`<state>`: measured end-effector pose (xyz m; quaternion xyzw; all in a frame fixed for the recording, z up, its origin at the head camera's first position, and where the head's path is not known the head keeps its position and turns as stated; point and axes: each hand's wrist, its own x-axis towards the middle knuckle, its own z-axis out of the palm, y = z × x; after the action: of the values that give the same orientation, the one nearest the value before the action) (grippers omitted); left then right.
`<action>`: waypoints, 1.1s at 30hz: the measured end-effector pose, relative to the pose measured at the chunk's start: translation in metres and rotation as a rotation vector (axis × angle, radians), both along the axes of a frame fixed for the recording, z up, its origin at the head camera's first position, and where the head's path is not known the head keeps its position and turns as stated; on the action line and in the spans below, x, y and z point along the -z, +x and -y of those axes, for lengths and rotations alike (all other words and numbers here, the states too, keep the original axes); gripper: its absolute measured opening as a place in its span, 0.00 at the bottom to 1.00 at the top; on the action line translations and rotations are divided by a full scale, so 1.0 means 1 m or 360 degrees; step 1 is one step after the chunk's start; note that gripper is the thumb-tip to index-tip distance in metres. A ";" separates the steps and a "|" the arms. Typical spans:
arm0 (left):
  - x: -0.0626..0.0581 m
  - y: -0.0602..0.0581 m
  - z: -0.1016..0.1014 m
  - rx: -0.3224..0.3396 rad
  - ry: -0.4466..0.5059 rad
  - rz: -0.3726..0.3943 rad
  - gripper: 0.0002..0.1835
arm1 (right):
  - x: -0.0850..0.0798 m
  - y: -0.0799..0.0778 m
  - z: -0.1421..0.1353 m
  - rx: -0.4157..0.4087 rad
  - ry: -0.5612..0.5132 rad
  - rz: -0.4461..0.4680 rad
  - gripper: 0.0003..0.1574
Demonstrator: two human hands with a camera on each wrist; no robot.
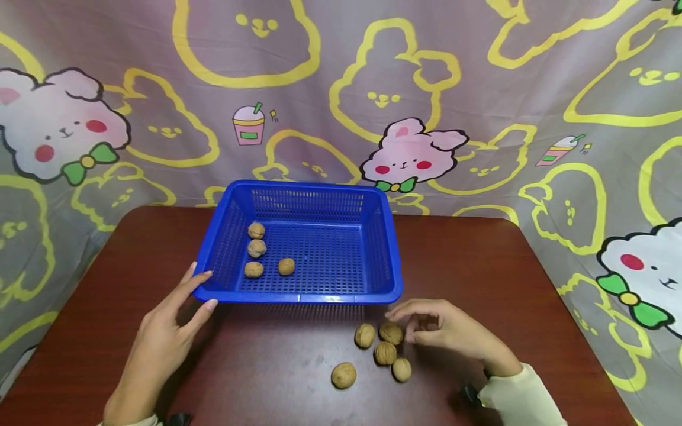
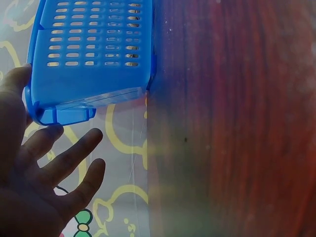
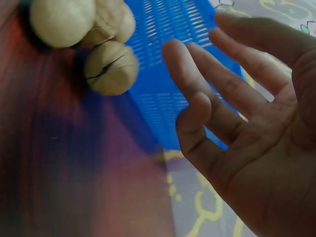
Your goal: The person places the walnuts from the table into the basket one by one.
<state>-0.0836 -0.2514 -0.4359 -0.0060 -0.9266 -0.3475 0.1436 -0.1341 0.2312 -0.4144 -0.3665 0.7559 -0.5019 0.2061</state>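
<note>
A blue plastic basket (image 1: 325, 298) with perforated walls stands on the table, and several walnuts (image 1: 256, 248) lie on the left side of its floor. My left hand (image 1: 160, 331) is at the basket's front left corner, thumb and index finger touching the rim; in the left wrist view its other fingers (image 2: 74, 155) stretch out free. My right hand (image 1: 450, 331) hovers just beside a walnut (image 1: 391, 333) in a loose group in front of the basket, its fingers (image 3: 185, 64) bent and apart with nothing between them. Nearest the front lies a separate walnut (image 1: 343, 375).
The dark reddish-brown table (image 1: 458, 254) has rounded back corners. Behind it hangs a cloth (image 1: 319, 106) printed with yellow outlines and white rabbits, close to the basket's back wall.
</note>
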 end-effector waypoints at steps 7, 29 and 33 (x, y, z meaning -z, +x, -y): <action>0.000 0.001 0.000 0.0001 0.0014 0.0000 0.29 | 0.023 -0.003 0.003 0.0107 0.0059 -0.0008 0.27; -0.001 -0.003 -0.001 0.0020 -0.0010 -0.0006 0.28 | 0.045 0.004 0.006 0.0298 0.0339 -0.0060 0.24; -0.001 -0.002 -0.001 0.0014 -0.0003 -0.0006 0.28 | 0.048 0.007 0.007 0.0310 0.0325 -0.0137 0.24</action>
<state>-0.0852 -0.2501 -0.4348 -0.0109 -0.9266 -0.3473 0.1439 -0.1270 0.2245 -0.4622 -0.2898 0.8432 -0.4237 0.1600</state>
